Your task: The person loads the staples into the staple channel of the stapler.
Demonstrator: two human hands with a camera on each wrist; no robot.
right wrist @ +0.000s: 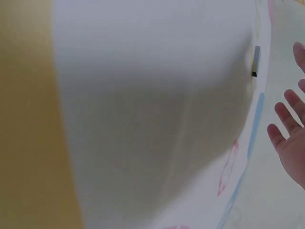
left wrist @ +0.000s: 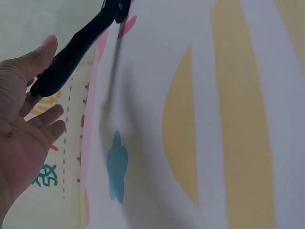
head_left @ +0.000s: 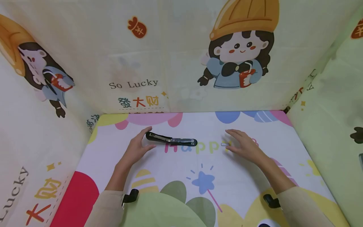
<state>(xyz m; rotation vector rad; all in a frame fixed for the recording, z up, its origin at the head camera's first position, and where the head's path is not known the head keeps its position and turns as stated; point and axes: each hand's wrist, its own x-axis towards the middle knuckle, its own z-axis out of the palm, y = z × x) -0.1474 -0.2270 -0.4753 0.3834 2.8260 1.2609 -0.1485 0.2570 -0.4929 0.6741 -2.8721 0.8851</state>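
A black stapler, swung open so its metal insides show, lies lengthwise on the table. My left hand is at its left end, with thumb and fingers spread on either side of that end. In the left wrist view, the stapler's rounded end passes between the thumb and the fingers; whether they touch cannot be told. A small strip of staples sits to the right of the stapler. Beside the strip, my right hand holds nothing, its fingers apart. In the right wrist view, the strip lies short of the fingers.
A printed tablecloth with cartoon shapes covers the table. Patterned cloth walls stand at the back and on both sides. Black wrist mounts stick out by both beige sleeves.
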